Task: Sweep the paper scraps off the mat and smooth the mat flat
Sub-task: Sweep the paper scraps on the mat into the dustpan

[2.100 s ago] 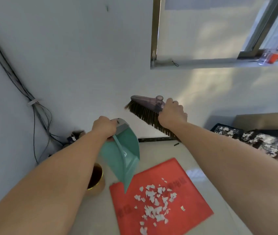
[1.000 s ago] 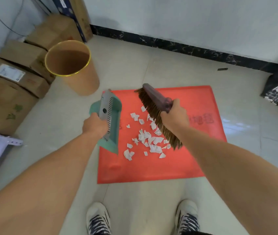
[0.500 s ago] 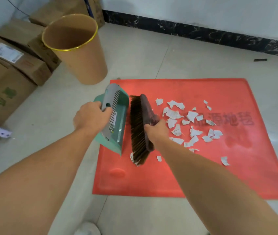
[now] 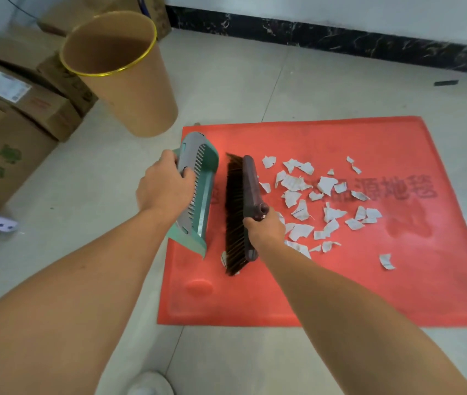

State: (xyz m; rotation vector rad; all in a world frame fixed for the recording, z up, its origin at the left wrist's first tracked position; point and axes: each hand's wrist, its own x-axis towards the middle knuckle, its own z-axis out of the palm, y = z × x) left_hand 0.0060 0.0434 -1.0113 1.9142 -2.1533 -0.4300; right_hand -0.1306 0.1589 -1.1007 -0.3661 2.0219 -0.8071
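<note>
Gripping the green dustpan (image 4: 201, 195), the left hand (image 4: 166, 187) holds it tilted at the red mat's (image 4: 369, 283) 9 o'clock edge. The right hand (image 4: 265, 228) clasps the brush (image 4: 239, 212) just beside it. Paper scraps (image 4: 325, 185) lie mid-mat, at the brush's 3 o'clock.

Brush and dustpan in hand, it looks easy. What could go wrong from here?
1. Most paper scraps lie right of the brush, on the side away from the dustpan; a short stroke may gather few.
2. One lone scrap sits apart and could be missed.
3. A bump in the mat may snag bits or stay raised.
</note>
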